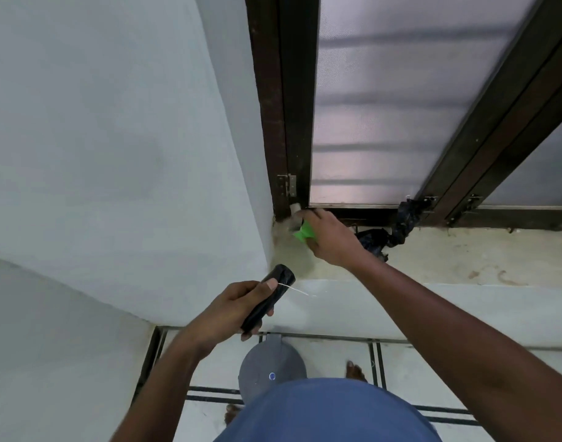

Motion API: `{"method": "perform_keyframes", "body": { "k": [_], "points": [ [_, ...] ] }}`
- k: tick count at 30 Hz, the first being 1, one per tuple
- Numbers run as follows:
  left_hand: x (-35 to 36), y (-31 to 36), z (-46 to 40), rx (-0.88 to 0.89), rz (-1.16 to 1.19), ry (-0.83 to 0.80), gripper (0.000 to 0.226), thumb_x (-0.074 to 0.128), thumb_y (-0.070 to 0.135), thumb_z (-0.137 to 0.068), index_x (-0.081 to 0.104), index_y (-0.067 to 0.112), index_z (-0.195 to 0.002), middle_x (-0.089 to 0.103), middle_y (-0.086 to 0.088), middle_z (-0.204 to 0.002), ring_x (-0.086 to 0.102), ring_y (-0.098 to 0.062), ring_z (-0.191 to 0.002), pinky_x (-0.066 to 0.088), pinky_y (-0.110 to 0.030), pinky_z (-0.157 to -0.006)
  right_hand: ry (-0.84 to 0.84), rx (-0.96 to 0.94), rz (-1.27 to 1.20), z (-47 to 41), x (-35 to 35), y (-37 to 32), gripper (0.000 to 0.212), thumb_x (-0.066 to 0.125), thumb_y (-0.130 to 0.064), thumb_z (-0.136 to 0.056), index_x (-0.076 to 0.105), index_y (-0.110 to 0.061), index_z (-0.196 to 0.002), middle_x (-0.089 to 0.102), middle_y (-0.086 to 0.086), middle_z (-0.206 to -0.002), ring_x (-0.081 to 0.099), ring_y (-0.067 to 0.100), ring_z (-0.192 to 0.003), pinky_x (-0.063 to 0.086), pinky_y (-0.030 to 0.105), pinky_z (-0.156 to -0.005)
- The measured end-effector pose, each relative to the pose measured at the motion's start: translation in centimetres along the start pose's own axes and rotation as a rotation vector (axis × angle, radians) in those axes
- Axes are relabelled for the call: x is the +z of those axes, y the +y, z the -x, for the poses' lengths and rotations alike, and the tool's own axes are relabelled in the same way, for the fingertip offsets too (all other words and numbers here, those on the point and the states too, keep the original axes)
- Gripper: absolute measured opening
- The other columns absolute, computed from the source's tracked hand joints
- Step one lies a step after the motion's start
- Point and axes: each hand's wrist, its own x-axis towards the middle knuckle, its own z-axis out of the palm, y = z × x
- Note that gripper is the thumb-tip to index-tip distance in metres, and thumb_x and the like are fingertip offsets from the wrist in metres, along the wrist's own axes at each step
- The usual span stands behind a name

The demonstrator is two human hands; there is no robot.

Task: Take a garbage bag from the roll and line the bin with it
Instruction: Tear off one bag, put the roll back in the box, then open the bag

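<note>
From the head camera, the left hand (232, 309) grips the black roll (268, 298), whose long axis points up and away toward the sill. The right hand (329, 239) reaches farther, fingers curled on a green item (303, 233). The grey bin (271, 366) stands below, nearer the left hand.

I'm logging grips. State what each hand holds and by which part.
The left hand grips the black bag roll around its lower half, thumb on top. The right hand rests on a green object on the sill; whether it grips cannot be told.
</note>
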Motion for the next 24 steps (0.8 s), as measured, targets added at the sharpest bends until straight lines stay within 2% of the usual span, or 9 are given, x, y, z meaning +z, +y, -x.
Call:
{"method": "perform_keyframes", "body": {
  "k": [2,5,7,9,12,14,17,21,24],
  "points": [
    [0.1,-0.4,0.2,0.000,0.029,0.010,0.052,0.055,0.052,-0.110,0.067,0.002,-0.096,0.071,-0.005,-0.091,0.053,-0.027,-0.069,0.044,-0.034,-0.058,0.084,0.022,-0.190,0.7,-0.6,0.2,0.073,0.075,-0.013,-0.097,0.045,-0.025,-0.162,0.053,0.007,-0.154,0.056,0.032,-0.140,0.052,0.042,-0.109],
    [0.5,-0.6,0.1,-0.001,0.065,0.021,0.052,0.055,0.052,-0.110,0.068,0.004,-0.095,0.071,-0.004,-0.090,0.053,-0.027,-0.068,0.044,-0.033,-0.059,0.042,0.125,-0.350,2.2,-0.2,1.0,0.077,0.078,-0.018,-0.096,0.044,-0.024,-0.164,0.049,0.006,-0.159,0.055,0.028,-0.142,0.049,0.041,-0.117],
    [0.9,-0.4,-0.1,0.007,0.071,0.022,0.052,0.055,0.053,-0.110,0.068,0.005,-0.095,0.071,-0.004,-0.091,0.053,-0.027,-0.067,0.045,-0.033,-0.059,0.000,0.190,-0.425,3.3,0.6,1.2,0.082,0.079,-0.039,-0.092,0.041,-0.032,-0.164,0.050,0.001,-0.157,0.056,0.022,-0.138,0.051,0.043,-0.115],
    [1.2,0.1,-0.4,0.025,0.066,0.027,0.058,0.055,0.054,-0.109,0.066,-0.001,-0.098,0.070,-0.005,-0.091,0.053,-0.026,-0.067,0.045,-0.033,-0.060,0.053,0.235,-0.569,3.9,1.4,0.8,0.072,0.069,-0.060,-0.093,0.047,-0.037,-0.158,0.058,-0.002,-0.150,0.059,0.018,-0.133,0.053,0.045,-0.113],
    [1.4,1.1,-1.2,0.050,0.082,0.013,0.056,0.056,0.054,-0.109,0.067,0.000,-0.098,0.070,-0.008,-0.093,0.052,-0.028,-0.070,0.045,-0.034,-0.060,0.174,0.293,-0.760,3.9,2.0,0.5,0.054,0.058,-0.071,-0.101,0.060,-0.038,-0.144,0.068,-0.007,-0.136,0.065,0.015,-0.126,0.056,0.050,-0.110],
    [1.5,2.0,-2.0,0.060,0.085,0.013,0.058,0.057,0.057,-0.108,0.069,0.000,-0.101,0.070,-0.013,-0.093,0.052,-0.028,-0.070,0.046,-0.035,-0.059,0.180,0.293,-0.776,3.9,2.3,0.9,0.053,0.075,-0.061,-0.096,0.058,-0.041,-0.141,0.067,-0.009,-0.136,0.066,0.014,-0.125,0.059,0.044,-0.107],
    [2.1,4.0,-3.7,0.092,0.086,0.076,0.056,0.059,0.058,-0.107,0.071,0.003,-0.110,0.074,-0.015,-0.092,0.056,-0.026,-0.068,0.048,-0.036,-0.059,0.174,0.263,-0.722,4.2,2.9,1.8,0.064,0.092,-0.026,-0.089,0.056,-0.036,-0.141,0.069,-0.008,-0.133,0.069,0.009,-0.120,0.060,0.028,-0.098],
    [4.1,6.5,-8.7,0.156,0.065,0.205,0.044,0.064,0.058,-0.104,0.060,0.021,-0.128,0.081,-0.015,-0.100,0.065,-0.021,-0.062,0.051,-0.033,-0.053,0.222,0.254,-0.693,4.2,2.8,2.0,0.048,0.086,-0.026,-0.094,0.063,-0.033,-0.135,0.070,-0.015,-0.128,0.069,0.002,-0.111,0.052,0.010,-0.084],
    [5.6,7.1,-12.9,0.175,-0.191,0.375,0.048,0.066,0.059,-0.102,0.055,0.020,-0.127,0.075,-0.006,-0.111,0.069,-0.018,-0.085,0.052,-0.025,-0.064,0.235,0.217,-0.697,4.1,2.7,2.1,0.046,0.084,-0.027,-0.095,0.068,-0.026,-0.138,0.065,-0.020,-0.135,0.068,0.001,-0.116,0.052,0.012,-0.089]
  ]
}}
